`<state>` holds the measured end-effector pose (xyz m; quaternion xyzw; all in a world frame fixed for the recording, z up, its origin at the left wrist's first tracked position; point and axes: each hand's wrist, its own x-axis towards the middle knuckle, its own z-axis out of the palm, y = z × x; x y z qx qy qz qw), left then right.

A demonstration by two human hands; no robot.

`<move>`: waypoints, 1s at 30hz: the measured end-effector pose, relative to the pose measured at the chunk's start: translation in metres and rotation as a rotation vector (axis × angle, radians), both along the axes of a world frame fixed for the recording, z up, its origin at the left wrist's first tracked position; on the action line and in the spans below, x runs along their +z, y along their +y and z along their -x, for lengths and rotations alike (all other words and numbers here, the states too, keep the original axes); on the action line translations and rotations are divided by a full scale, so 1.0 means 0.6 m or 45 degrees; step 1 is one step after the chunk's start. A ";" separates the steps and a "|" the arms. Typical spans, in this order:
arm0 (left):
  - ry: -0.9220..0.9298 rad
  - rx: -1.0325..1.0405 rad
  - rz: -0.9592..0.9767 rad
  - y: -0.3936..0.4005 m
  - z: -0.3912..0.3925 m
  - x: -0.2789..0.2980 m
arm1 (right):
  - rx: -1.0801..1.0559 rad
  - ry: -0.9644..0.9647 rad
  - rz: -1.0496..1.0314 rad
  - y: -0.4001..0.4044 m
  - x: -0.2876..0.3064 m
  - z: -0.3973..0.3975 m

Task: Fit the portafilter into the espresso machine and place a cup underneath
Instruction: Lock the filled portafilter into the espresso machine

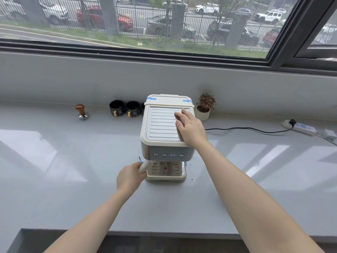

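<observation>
Head view: handle angled left, head hidden under the machine

Head camera looks down on a cream, boxy espresso machine point(166, 136) with a ribbed metal top, standing on a pale grey glossy counter point(63, 170). The left hand point(130, 177) is clenched around the cream, cylindrical handle of the portafilter point(145, 166), whose long axis runs from the hand, at the machine's front-left corner, up and to the right under the control panel. The right hand point(189, 127) lies flat and unclenched on the right side of the top, grasping nothing, apparently bracing the machine.

The coming move likely turns on that slant: the handle points off to the left, so locking it probably calls for a sweep toward the front centre (a judgement only), and the left hand is plainly the one placed for it.

The portafilter's head and the group it mates with are hidden beneath the overhang, so whether it is seated cannot be told. No cup stands on the slotted cream drip tray point(166, 173); black cups with gold handles point(125, 108) wait well apart at the back left, one partly cut off by the machine.
</observation>
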<state>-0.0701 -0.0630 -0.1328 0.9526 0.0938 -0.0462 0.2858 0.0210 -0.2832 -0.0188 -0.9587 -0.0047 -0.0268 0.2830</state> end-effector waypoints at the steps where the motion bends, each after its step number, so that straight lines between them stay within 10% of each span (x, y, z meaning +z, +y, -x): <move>1: 0.001 0.002 -0.003 0.001 -0.003 0.000 | -0.002 0.001 -0.005 0.000 0.000 0.000; 30: 0.014 -0.101 0.022 0.013 -0.022 0.010 | -0.008 -0.003 -0.010 0.000 0.001 0.000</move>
